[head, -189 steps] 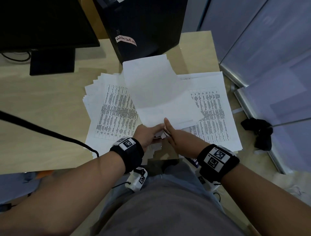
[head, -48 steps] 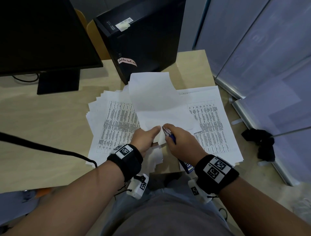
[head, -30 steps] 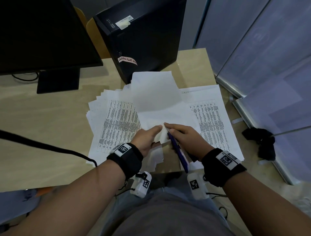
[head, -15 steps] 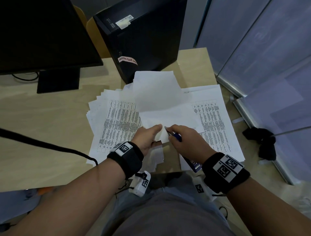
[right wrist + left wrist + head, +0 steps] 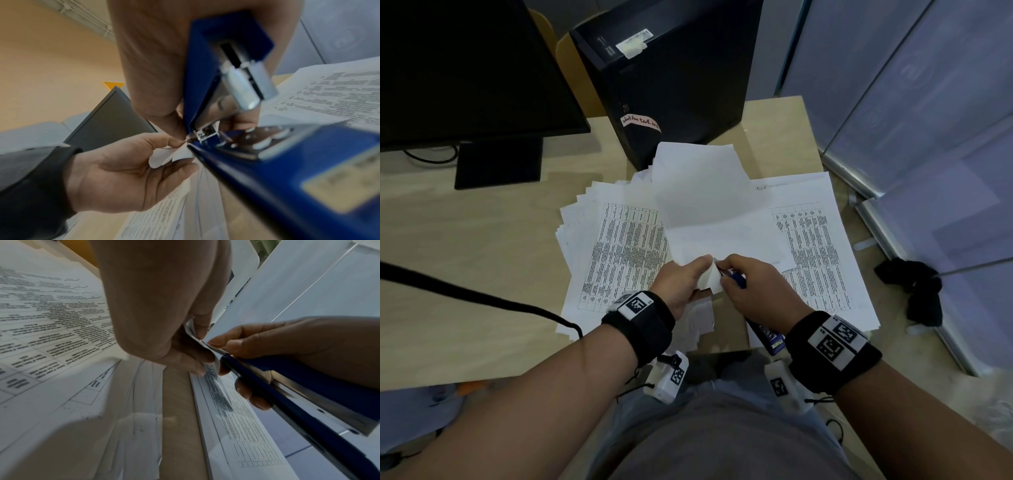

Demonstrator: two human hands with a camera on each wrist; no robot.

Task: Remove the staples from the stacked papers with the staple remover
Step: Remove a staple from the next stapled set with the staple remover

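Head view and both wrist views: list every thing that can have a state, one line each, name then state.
left hand: pinches the corner of the held sheets.
right hand: grips the blue staple remover.
blue staple remover: tip against the pinched corner.
held sheets: lifted, top sheet folded back.
printed stacks: flat on the desk, fanned.
monitor: screen dark.

Left hand [image 5: 164, 305] pinches paper corner [image 5: 197, 337]; right hand [image 5: 287, 340] grips blue remover [image 5: 287, 386].
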